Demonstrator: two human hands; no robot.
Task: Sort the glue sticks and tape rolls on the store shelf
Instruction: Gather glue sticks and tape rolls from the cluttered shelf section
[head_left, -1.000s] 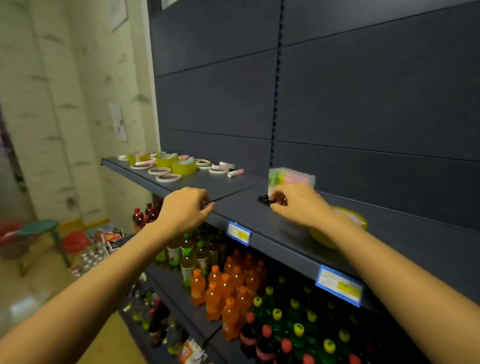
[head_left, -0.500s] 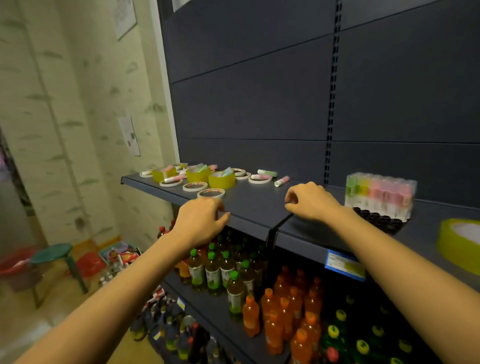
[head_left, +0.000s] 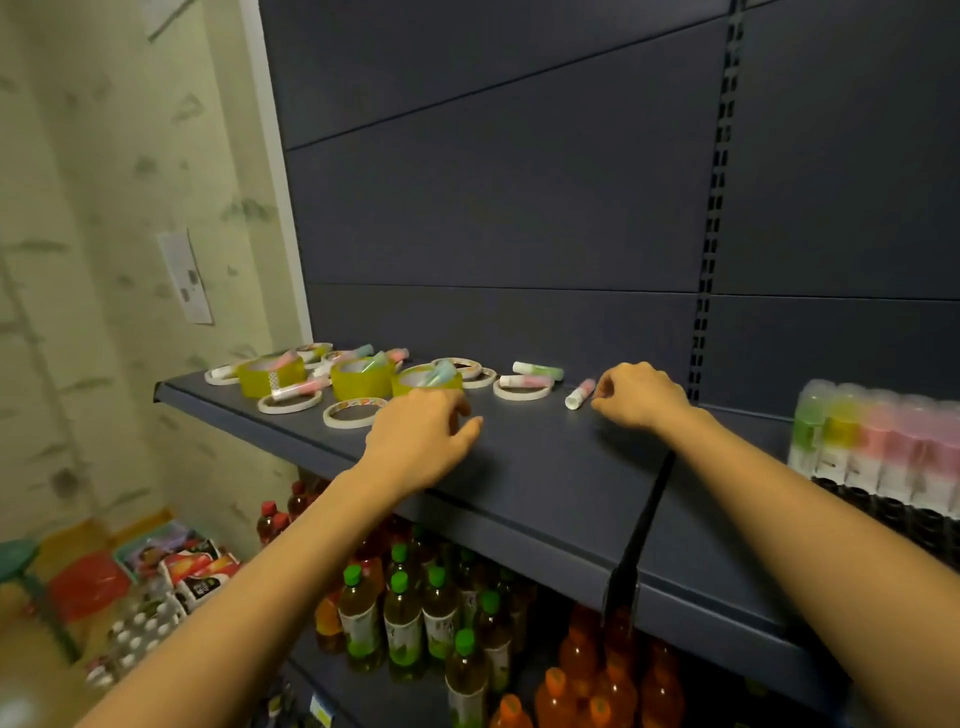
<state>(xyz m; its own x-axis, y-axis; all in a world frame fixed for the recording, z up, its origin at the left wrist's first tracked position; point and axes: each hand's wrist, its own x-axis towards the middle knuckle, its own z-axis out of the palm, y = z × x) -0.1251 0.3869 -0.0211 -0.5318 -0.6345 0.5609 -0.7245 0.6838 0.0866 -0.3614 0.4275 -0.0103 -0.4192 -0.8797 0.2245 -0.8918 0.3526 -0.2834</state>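
Note:
Mixed on the dark shelf (head_left: 519, 467) lie yellow tape rolls (head_left: 362, 378), thin white tape rolls (head_left: 351, 414) and pastel glue sticks. My left hand (head_left: 418, 439) hovers palm down just in front of a yellow roll (head_left: 423, 379), fingers loosely curled and holding nothing. My right hand (head_left: 641, 395) is curled, its fingertips right beside a pink glue stick (head_left: 579, 394) lying on the shelf; no grip on it shows. Another glue stick (head_left: 537, 369) and a white roll (head_left: 521, 388) lie just behind. Standing glue sticks form a row (head_left: 878, 441) at the far right.
A black divider (head_left: 641, 530) splits the shelf between my arms. Below stand bottles with green caps (head_left: 400, 608) and orange drinks (head_left: 587, 675). On the floor at left are boxed goods (head_left: 192, 566), a red stool (head_left: 88, 584) and a green stool (head_left: 15, 556).
The view swung left along the shelf. Both hands moved left and forward from the shelf's front edge toward the loose pile, the right one arriving next to the pink glue stick.

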